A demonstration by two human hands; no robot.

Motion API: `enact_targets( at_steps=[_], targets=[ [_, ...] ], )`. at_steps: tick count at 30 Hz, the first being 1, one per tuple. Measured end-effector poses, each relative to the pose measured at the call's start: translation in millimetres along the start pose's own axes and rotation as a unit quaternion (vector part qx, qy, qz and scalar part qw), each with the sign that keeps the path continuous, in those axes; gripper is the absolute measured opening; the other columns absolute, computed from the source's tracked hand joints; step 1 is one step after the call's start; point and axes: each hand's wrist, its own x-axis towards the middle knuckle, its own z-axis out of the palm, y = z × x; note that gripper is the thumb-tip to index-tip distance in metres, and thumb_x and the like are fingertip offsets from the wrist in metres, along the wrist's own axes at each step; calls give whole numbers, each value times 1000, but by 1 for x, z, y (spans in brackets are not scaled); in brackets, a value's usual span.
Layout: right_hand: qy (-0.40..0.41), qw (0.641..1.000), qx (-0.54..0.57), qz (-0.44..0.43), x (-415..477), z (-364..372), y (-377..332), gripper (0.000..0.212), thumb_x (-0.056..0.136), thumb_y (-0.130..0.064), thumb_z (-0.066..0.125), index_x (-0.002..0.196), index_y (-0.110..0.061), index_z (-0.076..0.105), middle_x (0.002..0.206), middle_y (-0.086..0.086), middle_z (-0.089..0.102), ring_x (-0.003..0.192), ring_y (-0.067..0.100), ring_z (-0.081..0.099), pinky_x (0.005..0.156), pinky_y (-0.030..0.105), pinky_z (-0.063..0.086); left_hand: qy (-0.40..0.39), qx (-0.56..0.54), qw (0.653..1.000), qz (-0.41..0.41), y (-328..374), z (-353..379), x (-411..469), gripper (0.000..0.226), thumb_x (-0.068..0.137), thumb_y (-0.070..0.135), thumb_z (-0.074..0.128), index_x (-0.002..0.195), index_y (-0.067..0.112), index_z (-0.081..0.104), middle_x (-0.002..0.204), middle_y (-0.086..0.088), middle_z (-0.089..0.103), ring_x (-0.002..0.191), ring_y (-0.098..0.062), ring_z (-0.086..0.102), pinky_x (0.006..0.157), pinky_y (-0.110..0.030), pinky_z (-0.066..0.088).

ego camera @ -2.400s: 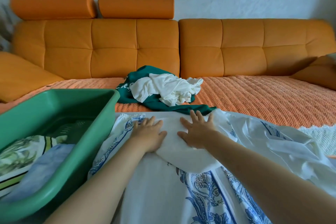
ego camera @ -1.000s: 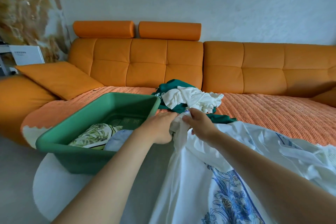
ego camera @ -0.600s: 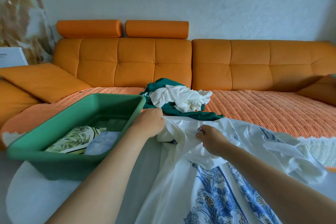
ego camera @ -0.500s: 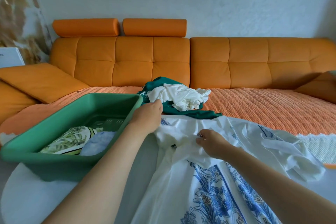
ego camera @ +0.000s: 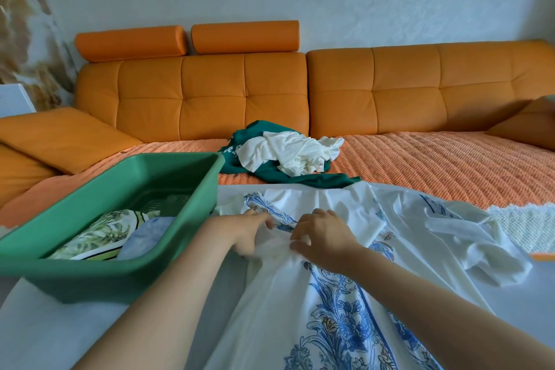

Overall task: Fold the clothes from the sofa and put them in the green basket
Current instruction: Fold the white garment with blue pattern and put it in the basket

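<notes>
Bent over a white blue-printed garment [ego camera: 330, 309] spread on the white table [ego camera: 45, 324]. Bunches its cloth under the curled fingers of the right hand [ego camera: 326, 236]. Touches the same bunch with the left hand [ego camera: 247, 231], too blurred to tell its grip. Just left of that forearm, on the table: green basket [ego camera: 90, 276] with folded pieces inside. Beyond, heaped on the orange sofa [ego camera: 420, 93]: green and white clothes [ego camera: 285, 156].

No text, label, brand or number is legible. The dark green garment [ego camera: 252, 131] on the sofa [ego camera: 420, 93] carries white lettering near its left edge, too small and creased to read. The white garment [ego camera: 285, 309] carries a blue floral pattern, with no characters discernible in it.
</notes>
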Motion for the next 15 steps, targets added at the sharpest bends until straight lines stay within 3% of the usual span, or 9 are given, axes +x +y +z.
enact_targets(
  at_steps=[2,4,6,8,11,13,15],
  targets=[
    [47,998,43,13,1,-3,3,16,92,-39,63,95,-28,74,98,-9,67,97,20,56,87,34,42,6,14,1000,-16,-2,7,-4,82,79,6,62,146,39,28,140,4,31,119,-26,53,72,-32,47],
    [59,995,70,34,0,-9,8,11,92,-36,65,91,-27,70,94,-9,65,92,17,56,87,34,43,63,0,998,-20,-2,12,-7,69,81,5,55,141,35,42,136,4,41,119,-27,54,72,-32,44],
    [40,995,62,68,-2,-13,14,11,92,-34,63,90,-25,68,92,-8,65,90,15,54,86,35,41,169,11,985,-23,1,9,-8,33,85,6,48,108,24,63,119,-1,58,104,-29,60,68,-31,41],
    [-19,991,36,126,-5,-18,18,13,93,-34,58,92,-24,67,92,-6,65,91,17,54,79,33,38,253,39,966,-41,6,1,-9,25,87,3,43,90,19,62,107,-6,60,89,-28,57,65,-32,39],
    [-74,984,38,158,-7,-26,21,7,89,-32,61,96,-29,62,102,-6,62,94,17,58,76,30,44,339,0,940,-45,19,-15,-9,35,85,-1,42,104,18,64,107,-5,61,78,-25,51,58,-32,33],
    [-57,984,98,140,-4,-31,20,36,84,-33,68,117,-32,56,120,-6,53,96,14,56,79,29,46,396,-79,915,6,33,-27,-10,42,84,-2,42,110,20,66,101,-6,65,77,-24,53,54,-31,32],
    [6,964,233,132,1,-38,12,70,79,-37,76,140,-33,42,125,-10,48,90,8,54,77,23,42,401,-161,895,110,51,-34,-10,49,84,-6,43,116,20,70,109,-3,66,94,-24,59,67,-30,44]
  ],
)
